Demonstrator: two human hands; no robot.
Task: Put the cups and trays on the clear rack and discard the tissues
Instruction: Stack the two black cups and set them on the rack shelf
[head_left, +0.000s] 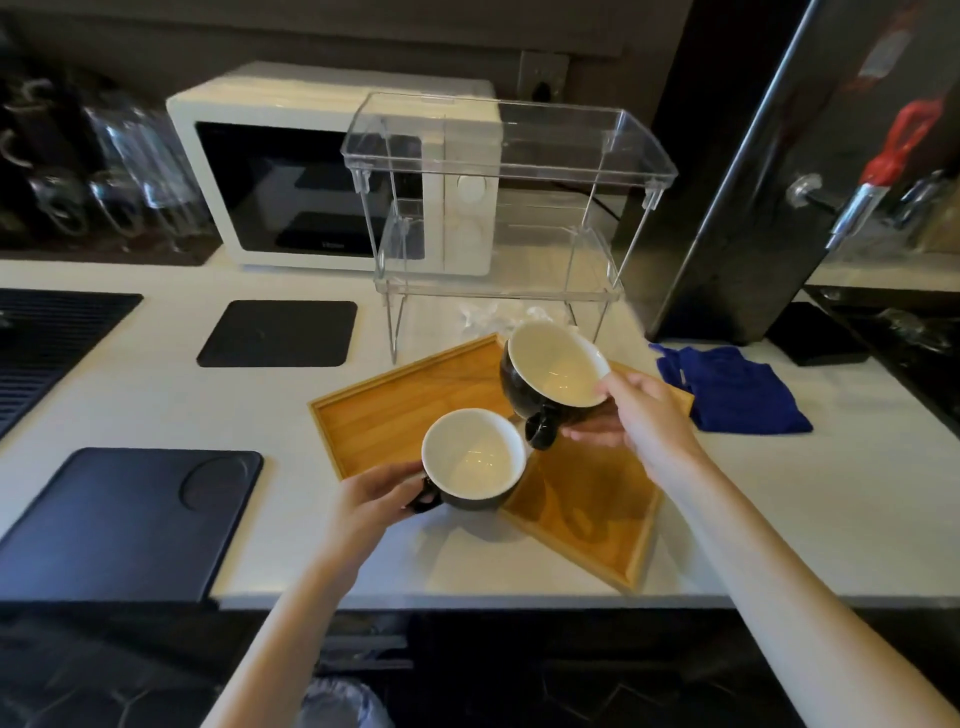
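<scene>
My left hand (371, 496) grips the handle of a black cup with a white inside (472, 460), held upright over the near edge of a wooden tray (410, 400). My right hand (641, 410) holds a second black cup (553, 371), tilted toward me and raised above the trays. A second wooden tray (597, 514) lies overlapping the first, angled to the right. The clear two-level rack (498, 223) stands behind them, both shelves bare. Crumpled white tissue (480, 317) lies under the rack's lower shelf.
A white microwave (291, 171) stands behind the rack. A blue cloth (732, 389) lies right of the trays. Black mats (278, 332) (130, 522) lie to the left. A dark appliance (737, 182) rises at right. A lined bin (343, 701) sits below the counter edge.
</scene>
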